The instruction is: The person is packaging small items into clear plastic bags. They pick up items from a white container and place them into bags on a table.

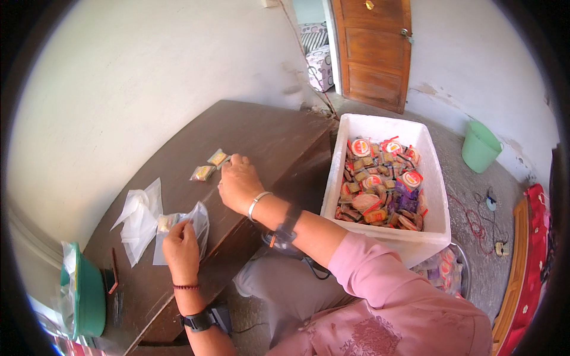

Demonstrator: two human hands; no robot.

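My left hand pinches the edge of a clear plastic bag on the brown wooden table. A small wrapped snack shows in the bag beside my fingers. Farther up the table, my right hand reaches down by two small wrapped snacks, one lying just above the other. The fingertips touch or nearly touch the upper packet's corner; whether they grip anything is hidden. Left of the bag lies a pile of empty clear plastic bags.
A white foam box full of wrapped snacks stands right of the table. A green basin with plastic bags and a phone are at the left. A metal basin with packets, cables and a green bucket stand beyond the box.
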